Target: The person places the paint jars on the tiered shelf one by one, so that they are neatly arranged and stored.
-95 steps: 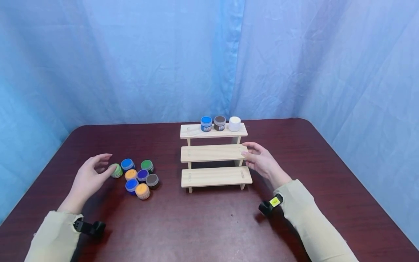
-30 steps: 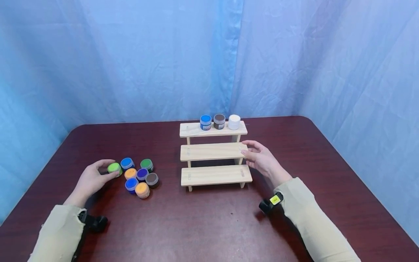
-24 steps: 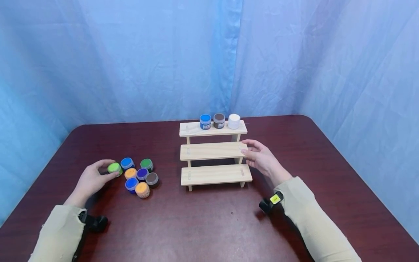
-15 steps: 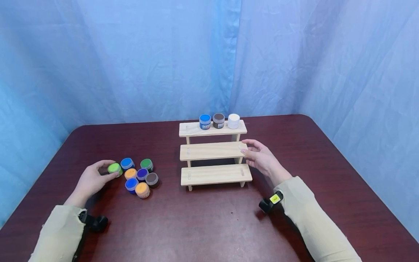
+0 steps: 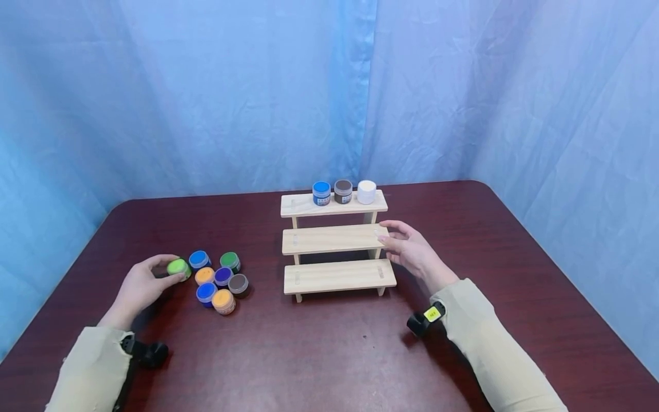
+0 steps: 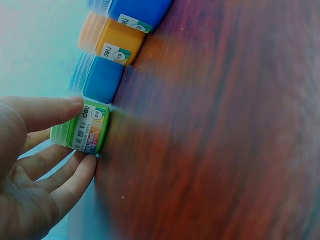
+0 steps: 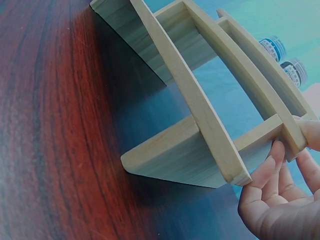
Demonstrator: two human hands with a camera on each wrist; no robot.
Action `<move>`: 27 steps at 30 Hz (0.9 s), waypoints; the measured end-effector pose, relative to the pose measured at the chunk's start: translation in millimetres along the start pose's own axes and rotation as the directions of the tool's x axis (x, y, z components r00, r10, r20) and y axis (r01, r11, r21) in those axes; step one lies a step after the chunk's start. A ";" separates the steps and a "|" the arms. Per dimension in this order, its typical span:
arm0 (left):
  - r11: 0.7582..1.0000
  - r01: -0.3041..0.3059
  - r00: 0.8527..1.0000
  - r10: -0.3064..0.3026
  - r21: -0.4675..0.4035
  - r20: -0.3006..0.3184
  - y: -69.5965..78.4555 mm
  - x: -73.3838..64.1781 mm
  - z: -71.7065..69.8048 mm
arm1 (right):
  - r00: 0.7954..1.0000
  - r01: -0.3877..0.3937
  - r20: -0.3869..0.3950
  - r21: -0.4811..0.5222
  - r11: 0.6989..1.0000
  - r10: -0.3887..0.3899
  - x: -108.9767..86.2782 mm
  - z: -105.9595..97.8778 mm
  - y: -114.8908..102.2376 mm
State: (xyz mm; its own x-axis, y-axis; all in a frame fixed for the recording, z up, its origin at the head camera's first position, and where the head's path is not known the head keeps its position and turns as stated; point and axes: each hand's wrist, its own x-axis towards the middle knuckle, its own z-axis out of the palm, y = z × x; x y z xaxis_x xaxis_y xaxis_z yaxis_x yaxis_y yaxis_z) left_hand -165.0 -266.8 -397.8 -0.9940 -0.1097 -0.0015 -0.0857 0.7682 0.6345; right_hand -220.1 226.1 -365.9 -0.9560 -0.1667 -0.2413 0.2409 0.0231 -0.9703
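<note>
At the left of the head view, my left hand (image 5: 140,287) pinches a light green paint jar (image 5: 178,266) between thumb and fingers. The left wrist view shows the thumb across the labelled side of this jar (image 6: 90,127), which stands upright on the table. My right hand (image 5: 413,252) holds the right end of the middle board of a three-step wooden display stand (image 5: 334,239). In the right wrist view, the thumb lies over that board and the curled fingers reach beneath it. A blue, a dark brown and a white jar (image 5: 366,192) stand on the top step.
Close to the light green jar, several more paint jars stand grouped: blue, green (image 5: 230,261), purple, orange (image 5: 223,301) and dark brown (image 5: 238,284). Blue curtains (image 5: 247,103) hang behind the dark red-brown table (image 5: 329,355) and along its sides.
Since the oldest frame, my left hand's fingers have closed around the light green jar. Over the last second both hands stay nearly still; the head view shifts slightly. The right hand keeps its hold.
</note>
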 end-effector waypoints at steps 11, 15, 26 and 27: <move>1.000 -0.008 0.999 0.008 0.002 -0.042 -1.2 0.1 -5.8 | 1.000 -0.009 -0.007 -0.001 1.000 0.009 -0.2 0.1 0.2; 1.000 -0.015 0.998 0.015 -0.003 -0.056 0.4 -1.2 -7.8 | 1.000 -0.011 -0.007 0.007 1.000 0.011 -0.2 0.7 0.0; 0.999 -0.031 0.988 0.036 0.031 -0.150 -32.4 18.4 -1.7 | 1.000 -0.010 -0.009 0.015 1.000 0.011 0.5 0.3 0.8; 0.999 -0.033 0.986 0.039 0.036 -0.161 -37.7 22.0 -0.4 | 1.000 -0.008 -0.006 0.016 1.000 0.008 0.5 0.1 1.0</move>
State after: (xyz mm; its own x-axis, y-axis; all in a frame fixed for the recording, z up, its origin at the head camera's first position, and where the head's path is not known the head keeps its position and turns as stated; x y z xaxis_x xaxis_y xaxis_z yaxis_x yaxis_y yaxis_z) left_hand -183.5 -298.4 -421.5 -0.9725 -0.1802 0.1478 -0.0551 0.7939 0.6056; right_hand -220.4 226.0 -366.9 -0.9550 -0.1609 -0.2492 0.2512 0.0082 -0.9679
